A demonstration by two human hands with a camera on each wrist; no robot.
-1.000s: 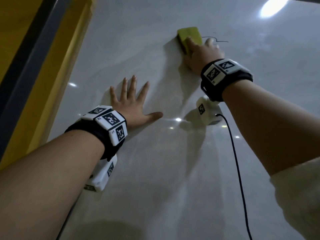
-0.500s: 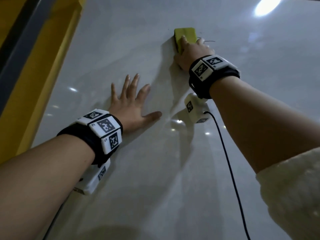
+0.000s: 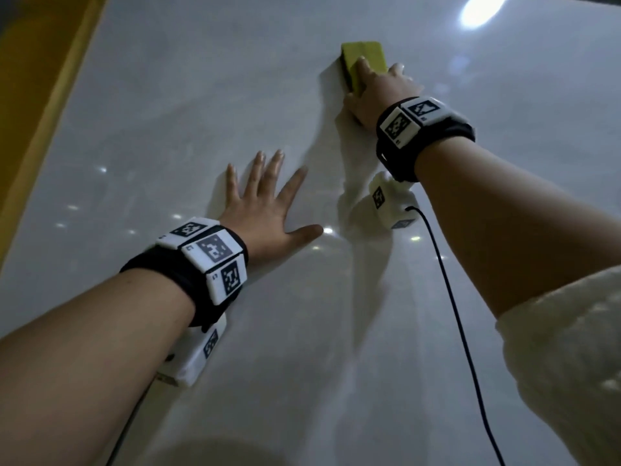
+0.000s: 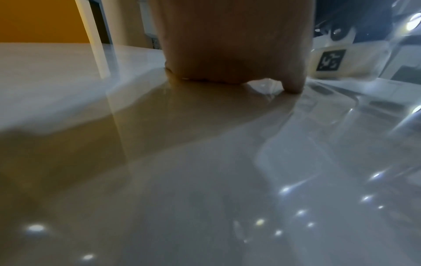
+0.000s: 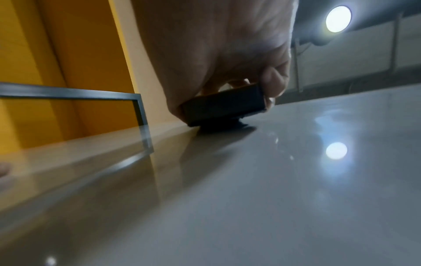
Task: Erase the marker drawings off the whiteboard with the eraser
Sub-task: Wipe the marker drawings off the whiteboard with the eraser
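We hold the eraser in our right hand, fingers and thumb curled round its sides, its dark felt face pressed flat on the whiteboard. Its long axis runs up and away from the wrist, roughly in line with our forearm, and the yellow-green back shows above our knuckles. Our left hand lies lower and to the left of the right one, well apart from it, fingers straight and spread, palm flat on the board and holding nothing. The right hand alone is on the eraser, so it is the one placed for the next stroke.

No marker line is visible around the eraser; if any is left, it is hidden under the pad or under our hand, and we cannot tell which. We judge the wiping close to done, and the next pass depends on finding ink beside the pad.

The board is glossy and pale grey, throwing back small lights and our arms' shadows. Left of our left hand runs a yellow wall. In the right wrist view a round lamp shines above the board's far edge.
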